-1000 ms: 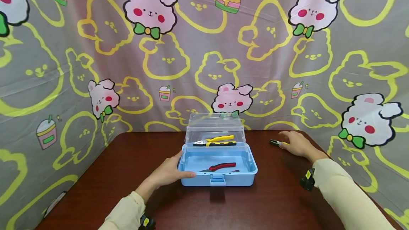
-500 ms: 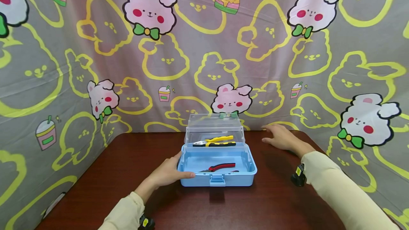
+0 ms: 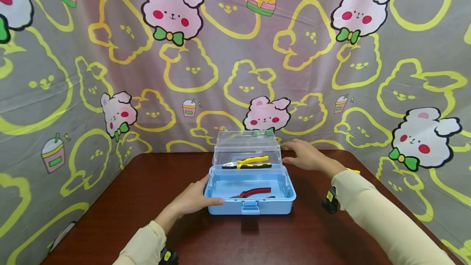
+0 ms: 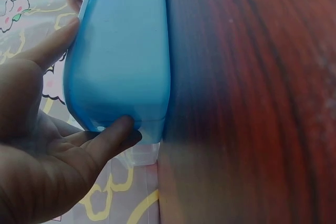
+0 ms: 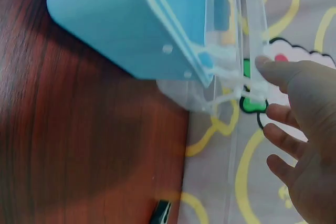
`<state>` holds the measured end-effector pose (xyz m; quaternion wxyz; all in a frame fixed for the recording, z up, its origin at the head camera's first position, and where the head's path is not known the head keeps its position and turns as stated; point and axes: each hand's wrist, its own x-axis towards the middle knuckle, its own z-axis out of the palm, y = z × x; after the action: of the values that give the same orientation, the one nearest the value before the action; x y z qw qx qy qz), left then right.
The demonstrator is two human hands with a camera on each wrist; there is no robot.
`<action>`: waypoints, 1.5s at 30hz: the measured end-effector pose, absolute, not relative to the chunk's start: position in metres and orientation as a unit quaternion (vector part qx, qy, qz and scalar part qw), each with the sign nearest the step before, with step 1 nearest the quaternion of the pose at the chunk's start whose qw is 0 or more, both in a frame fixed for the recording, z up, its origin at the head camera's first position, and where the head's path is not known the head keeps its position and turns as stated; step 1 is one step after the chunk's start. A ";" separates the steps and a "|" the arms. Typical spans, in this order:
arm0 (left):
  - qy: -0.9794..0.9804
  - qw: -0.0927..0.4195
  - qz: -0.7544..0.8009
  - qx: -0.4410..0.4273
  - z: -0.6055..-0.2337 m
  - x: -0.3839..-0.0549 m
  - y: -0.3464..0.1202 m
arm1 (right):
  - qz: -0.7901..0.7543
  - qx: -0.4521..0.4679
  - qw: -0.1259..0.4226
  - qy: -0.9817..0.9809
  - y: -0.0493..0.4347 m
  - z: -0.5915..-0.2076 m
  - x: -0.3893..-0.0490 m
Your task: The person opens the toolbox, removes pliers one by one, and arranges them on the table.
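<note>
A light blue toolbox (image 3: 252, 207) sits on the table with its clear lid (image 3: 248, 138) raised. My left hand (image 3: 191, 197) holds its left front corner, thumb over the front rim and fingers along the side wall. Just right of the raised lid is my right hand (image 3: 305, 155), fingers spread; the right wrist view has its thumb near the lid's edge, contact unclear. Yellow-and-black pliers (image 3: 252, 160) lie on the clear upper tray (image 3: 217, 160). Red-handled pliers (image 3: 257, 191) rest inside the box, jaws partly hidden by the front wall.
Beyond my right forearm a yellow handle end (image 3: 353, 171) shows on the dark wooden table (image 3: 165, 175). A black tool tip (image 5: 160, 212) lies on the table in the right wrist view. A patterned curtain (image 3: 220, 72) hangs around the table's back and sides.
My right hand has moved left, from the small yellow-handled tool on the table to beside the toolbox's lid. My left hand has stayed on the box corner.
</note>
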<state>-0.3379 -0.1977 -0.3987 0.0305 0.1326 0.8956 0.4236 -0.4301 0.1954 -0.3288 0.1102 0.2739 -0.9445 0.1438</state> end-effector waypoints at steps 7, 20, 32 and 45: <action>0.895 0.029 0.421 0.143 -0.399 -0.338 -0.200 | 0.146 0.297 0.102 -0.938 0.173 -0.323 -0.430; 0.896 0.035 0.422 0.135 -0.400 -0.338 -0.202 | 0.148 0.333 0.087 -0.927 0.142 -0.329 -0.435; 0.892 0.034 0.425 0.147 -0.402 -0.340 -0.203 | 0.143 0.351 0.053 -0.924 0.118 -0.332 -0.446; 0.893 0.036 0.425 0.143 -0.401 -0.339 -0.201 | 0.183 0.313 -0.024 -0.932 0.109 -0.340 -0.456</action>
<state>-0.3388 -0.2009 -0.4013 0.0362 0.1434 0.8931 0.4248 -0.4558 0.1091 -0.3397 -0.0245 0.3128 -0.9317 0.1830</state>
